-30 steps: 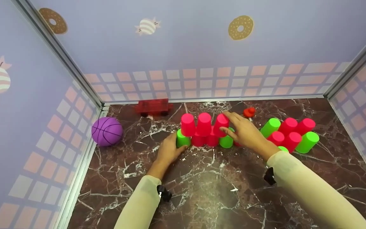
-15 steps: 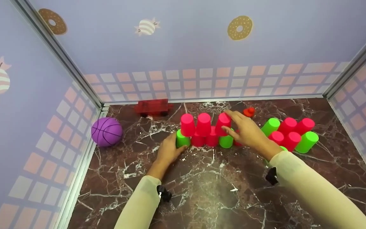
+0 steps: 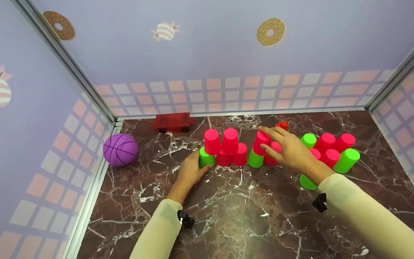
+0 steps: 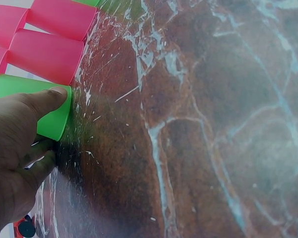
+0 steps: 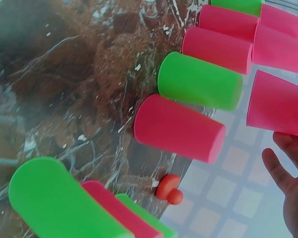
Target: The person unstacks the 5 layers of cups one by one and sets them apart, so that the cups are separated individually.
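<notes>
Upside-down cups stand in a row on the dark marbled surface, pink ones mixed with green. At the row's left end my left hand point(image 3: 189, 169) holds a green cup point(image 3: 206, 159), thumb on its near side; in the left wrist view the fingers reach round behind it. Two pink cups, one of them the upper left cup point(image 3: 212, 142), sit on top of the row. My right hand point(image 3: 290, 150) grips another pink cup point(image 5: 275, 106) at that upper level, above a green cup point(image 5: 198, 82) and the pink end cup point(image 5: 176, 129). A gap separates it from the other upper cups.
More pink and green cups point(image 3: 347, 160) stand grouped at the right, partly behind my right forearm. A purple ball point(image 3: 120, 150) lies at the left, with a red toy vehicle point(image 3: 173, 122) near the back wall. A small red object point(image 5: 169, 189) is behind the row.
My right hand has shifted to the right with the pink cup, widening the gap to the two other upper cups. My left hand stays on the green cup.
</notes>
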Motion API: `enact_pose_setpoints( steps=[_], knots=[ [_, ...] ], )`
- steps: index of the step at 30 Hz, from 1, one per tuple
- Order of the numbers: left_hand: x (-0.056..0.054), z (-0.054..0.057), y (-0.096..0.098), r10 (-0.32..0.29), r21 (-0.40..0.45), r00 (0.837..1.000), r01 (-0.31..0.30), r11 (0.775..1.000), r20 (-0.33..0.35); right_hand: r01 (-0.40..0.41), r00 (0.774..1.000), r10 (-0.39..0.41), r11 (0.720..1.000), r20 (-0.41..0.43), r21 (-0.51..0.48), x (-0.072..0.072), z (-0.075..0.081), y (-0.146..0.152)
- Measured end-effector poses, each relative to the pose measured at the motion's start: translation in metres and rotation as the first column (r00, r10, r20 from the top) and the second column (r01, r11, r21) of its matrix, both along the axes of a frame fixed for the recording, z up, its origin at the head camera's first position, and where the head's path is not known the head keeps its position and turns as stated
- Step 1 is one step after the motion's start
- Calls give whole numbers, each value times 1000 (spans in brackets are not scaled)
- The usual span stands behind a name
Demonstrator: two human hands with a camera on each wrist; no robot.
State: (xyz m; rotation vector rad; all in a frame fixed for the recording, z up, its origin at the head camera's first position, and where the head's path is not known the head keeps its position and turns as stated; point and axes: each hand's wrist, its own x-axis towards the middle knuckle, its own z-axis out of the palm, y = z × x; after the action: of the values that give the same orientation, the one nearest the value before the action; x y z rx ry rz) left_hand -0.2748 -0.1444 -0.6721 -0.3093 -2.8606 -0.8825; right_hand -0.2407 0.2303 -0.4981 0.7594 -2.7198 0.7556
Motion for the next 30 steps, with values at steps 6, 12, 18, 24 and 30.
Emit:
enact_pose_setpoints(
  steps=[6, 12, 18, 24, 30],
  knots=[
    [-1, -1, -1, -1, 4, 1000, 1, 1000, 12, -9, 998, 9, 1000, -58, 0, 7, 2, 18],
    [-3, -2, -2, -2, 5, 1000, 2, 1000, 13, -27, 988, 26, 1000, -154, -2, 13, 3, 38],
    [-3, -3, -1, -5, -6, 1000, 5, 1000, 6, -9, 978, 10, 1000, -210, 6, 20, 1, 59],
    [-4, -5, -2, -11, -8, 1000, 11, 1000, -3, 33, 983, -34, 999, -180, -6, 32, 3, 75],
    [-3, -3, 0, -7, -4, 1000, 7, 1000, -5, 25, 976, -34, 999, -215, -47, 40, 4, 92]
  ],
)
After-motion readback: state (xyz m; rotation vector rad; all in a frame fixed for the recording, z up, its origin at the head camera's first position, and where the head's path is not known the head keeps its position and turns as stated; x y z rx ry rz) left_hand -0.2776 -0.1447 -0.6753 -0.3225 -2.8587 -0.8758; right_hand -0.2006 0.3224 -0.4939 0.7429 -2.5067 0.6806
